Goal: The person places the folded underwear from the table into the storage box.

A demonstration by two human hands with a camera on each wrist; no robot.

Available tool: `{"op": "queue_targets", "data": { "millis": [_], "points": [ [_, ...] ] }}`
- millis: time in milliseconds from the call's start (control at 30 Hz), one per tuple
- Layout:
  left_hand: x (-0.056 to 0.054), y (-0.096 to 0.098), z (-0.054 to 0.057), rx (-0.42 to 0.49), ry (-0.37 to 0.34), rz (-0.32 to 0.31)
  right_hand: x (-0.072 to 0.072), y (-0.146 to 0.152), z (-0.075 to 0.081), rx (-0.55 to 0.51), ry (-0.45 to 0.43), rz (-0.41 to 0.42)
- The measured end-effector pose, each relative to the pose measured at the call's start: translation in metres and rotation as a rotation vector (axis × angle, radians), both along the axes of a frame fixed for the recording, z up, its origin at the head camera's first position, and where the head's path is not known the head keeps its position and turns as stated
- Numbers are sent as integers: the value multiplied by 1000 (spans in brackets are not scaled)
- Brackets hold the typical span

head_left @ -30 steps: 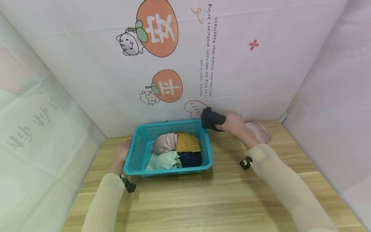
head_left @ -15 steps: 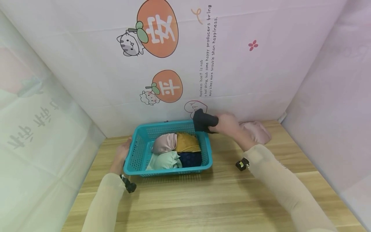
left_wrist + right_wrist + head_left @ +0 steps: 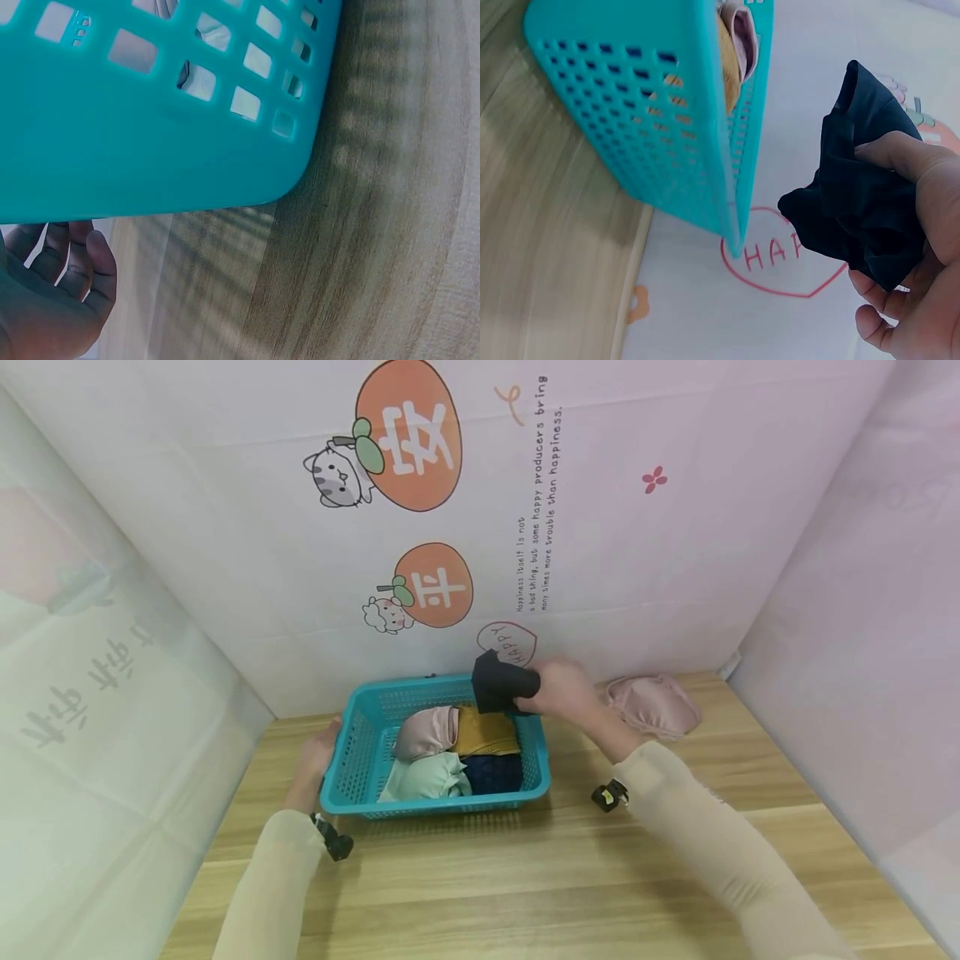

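Note:
My right hand [image 3: 562, 693] pinches a bunched black cloth garment [image 3: 498, 683] over the back right corner of the teal plastic basket [image 3: 442, 808]. In the right wrist view the thumb lies on top of the garment [image 3: 870, 202], with fingers underneath. My left hand [image 3: 318, 752] rests against the basket's left side; the left wrist view shows its fingers lightly bent, tips hidden behind the basket's edge. Inside the basket lie folded cloths: pink [image 3: 426, 733], mustard [image 3: 486, 732], pale green [image 3: 433, 777] and navy [image 3: 493, 772].
A shiny pink cloth [image 3: 656, 703] lies on the wooden tabletop [image 3: 480, 885] right of the basket, by the back wall. Printed white sheets [image 3: 600, 543] rise behind the table and on both sides. A small black camera [image 3: 610, 795] sits at the right wrist.
My right hand has moved left with the black garment, from beside the basket's right rim to over its back right corner. More of the pink cloth shows. My left hand and the basket stay put.

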State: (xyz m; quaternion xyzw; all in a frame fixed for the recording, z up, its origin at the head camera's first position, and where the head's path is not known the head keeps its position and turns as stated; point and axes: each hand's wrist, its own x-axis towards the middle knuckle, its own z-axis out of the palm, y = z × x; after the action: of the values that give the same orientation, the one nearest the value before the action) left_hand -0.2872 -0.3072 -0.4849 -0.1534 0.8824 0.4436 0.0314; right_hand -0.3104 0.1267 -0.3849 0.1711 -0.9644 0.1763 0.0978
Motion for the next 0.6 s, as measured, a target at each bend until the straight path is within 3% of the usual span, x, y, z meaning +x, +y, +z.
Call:
{"op": "queue_targets", "data": {
  "millis": [267, 600],
  "points": [
    [1, 1, 1, 49, -36, -4, 9, -15, 4, 8, 16, 33],
    [0, 1, -1, 42, -9, -5, 14, -27, 1, 9, -11, 35]
  ]
}}
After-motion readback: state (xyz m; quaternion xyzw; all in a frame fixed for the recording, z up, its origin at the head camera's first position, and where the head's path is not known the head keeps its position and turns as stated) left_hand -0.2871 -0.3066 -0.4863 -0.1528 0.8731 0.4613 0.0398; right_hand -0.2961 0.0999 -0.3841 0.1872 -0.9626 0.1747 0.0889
